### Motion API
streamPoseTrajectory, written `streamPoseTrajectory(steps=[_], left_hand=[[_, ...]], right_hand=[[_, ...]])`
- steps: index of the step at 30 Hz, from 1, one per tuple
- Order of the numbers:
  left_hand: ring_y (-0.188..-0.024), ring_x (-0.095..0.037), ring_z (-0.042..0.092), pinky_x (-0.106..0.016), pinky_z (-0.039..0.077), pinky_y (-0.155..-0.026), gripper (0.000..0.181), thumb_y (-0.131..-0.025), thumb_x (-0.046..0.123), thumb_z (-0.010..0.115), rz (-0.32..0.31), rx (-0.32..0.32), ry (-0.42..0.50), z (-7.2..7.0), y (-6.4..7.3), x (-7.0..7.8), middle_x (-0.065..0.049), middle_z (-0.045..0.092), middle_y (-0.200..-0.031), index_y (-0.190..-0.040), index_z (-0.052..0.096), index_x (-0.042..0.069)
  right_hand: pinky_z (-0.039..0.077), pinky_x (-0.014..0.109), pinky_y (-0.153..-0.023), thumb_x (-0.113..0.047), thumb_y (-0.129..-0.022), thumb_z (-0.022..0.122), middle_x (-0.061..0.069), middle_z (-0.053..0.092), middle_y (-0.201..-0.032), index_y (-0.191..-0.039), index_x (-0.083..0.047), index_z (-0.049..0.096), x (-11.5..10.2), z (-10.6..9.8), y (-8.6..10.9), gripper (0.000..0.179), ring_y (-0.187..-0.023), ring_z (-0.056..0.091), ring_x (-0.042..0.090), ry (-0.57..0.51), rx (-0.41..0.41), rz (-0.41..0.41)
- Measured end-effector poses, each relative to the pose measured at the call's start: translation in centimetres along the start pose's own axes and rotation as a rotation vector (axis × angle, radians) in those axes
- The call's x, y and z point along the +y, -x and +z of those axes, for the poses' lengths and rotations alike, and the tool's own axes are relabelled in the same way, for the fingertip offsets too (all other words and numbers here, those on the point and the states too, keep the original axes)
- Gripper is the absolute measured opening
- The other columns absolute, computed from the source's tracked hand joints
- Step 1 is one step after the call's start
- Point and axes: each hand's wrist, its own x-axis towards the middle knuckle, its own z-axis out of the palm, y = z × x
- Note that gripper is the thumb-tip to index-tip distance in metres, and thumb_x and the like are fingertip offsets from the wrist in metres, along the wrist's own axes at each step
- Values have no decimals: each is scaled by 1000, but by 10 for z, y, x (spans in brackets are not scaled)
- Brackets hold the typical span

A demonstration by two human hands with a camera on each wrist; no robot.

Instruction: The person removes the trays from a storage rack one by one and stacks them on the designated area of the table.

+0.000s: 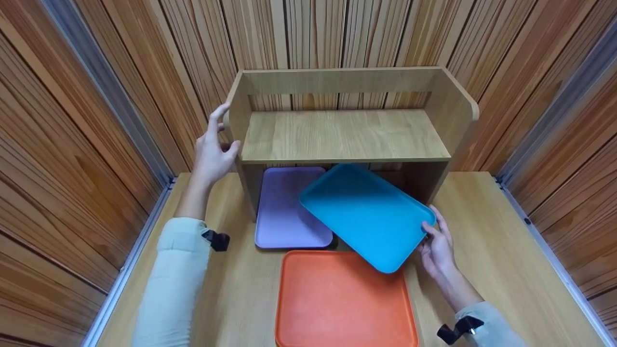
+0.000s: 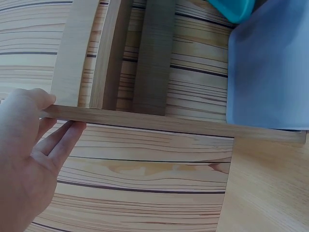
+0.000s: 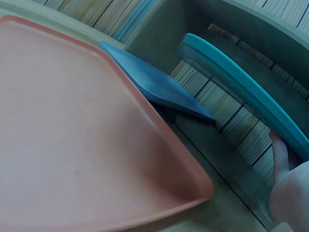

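Observation:
At the left side panel of a small wooden shelf (image 1: 344, 135), my left hand (image 1: 214, 144) grips the panel's edge, thumb on one face and fingers on the other, as the left wrist view also shows. My right hand (image 1: 438, 243) holds a blue tray (image 1: 368, 217) by its right corner, thumb on top and fingers beneath. The blue tray is tilted, its far end under the shelf board. Below that board a purple tray (image 1: 289, 207) stands at the left, partly covered by the blue one. An orange tray (image 1: 344, 299) lies on the table in front.
The wooden table (image 1: 231, 289) carries the shelf and trays. Wood-patterned panels (image 1: 313, 33) rise behind and at both sides, with metal rails (image 1: 130, 270) along the table's side edges. The shelf's right side panel (image 1: 450, 106) stands close beyond the blue tray.

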Motion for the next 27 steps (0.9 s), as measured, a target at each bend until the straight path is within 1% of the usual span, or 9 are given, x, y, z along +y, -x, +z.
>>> streamPoseTrajectory(steps=[4,9,11,13,18,20,23,27], left_hand=[[-80,-30,73,-16,54,-64,79,-108,2,65,-3,4,8,-1,0,1,-30,59,-163,-174,33,31],[-92,-39,80,-18,58,-68,80,-108,1,65,-12,2,19,-1,1,0,-30,58,-164,-174,32,33],[-95,-39,81,-18,59,-69,80,-108,1,65,-12,3,18,-1,1,0,-29,58,-165,-174,32,33],[-89,-36,79,-18,58,-68,80,-108,1,65,-11,5,14,-1,0,0,-30,59,-164,-174,33,33],[-76,-24,69,-15,53,-63,79,-108,1,66,-4,14,-1,0,0,0,-33,62,-159,-174,34,31],[-75,-21,68,-14,52,-63,79,-107,1,66,0,16,-3,1,0,-1,-34,63,-158,-174,34,29],[-75,-22,69,-13,51,-63,78,-108,1,66,0,11,1,1,0,-1,-34,63,-158,-174,34,28],[-78,-25,71,-14,53,-65,78,-109,3,66,-13,4,5,0,0,-1,-31,62,-160,-174,33,30]], right_hand=[[66,20,-92,-24,-121,46,-18,71,-130,-178,-27,23,-1,-2,0,62,-110,77,4,58,-9,8],[66,20,-93,-26,-122,44,-18,68,-133,-179,-26,22,-1,-5,-2,61,-112,76,3,117,-16,25],[66,19,-93,-26,-122,44,-17,68,-133,-179,-25,22,-1,-6,-2,61,-112,76,3,140,-24,27],[66,19,-94,-27,-122,44,-17,68,-134,-179,-25,21,-1,-8,-3,61,-113,76,3,165,-33,26],[66,19,-91,-25,-123,42,-18,70,-132,-179,-22,20,1,-9,-4,61,-111,77,3,218,-44,25],[66,19,-89,-23,-122,42,-18,71,-130,-180,-20,19,1,-9,-4,62,-108,77,2,230,-45,26],[68,21,-91,-21,-123,42,-19,72,-129,-180,-19,18,2,-8,-5,62,-108,78,2,246,-50,31],[68,25,-99,-22,-123,42,-22,70,-131,-181,-20,18,2,-9,-6,63,-114,78,1,282,-62,44]])
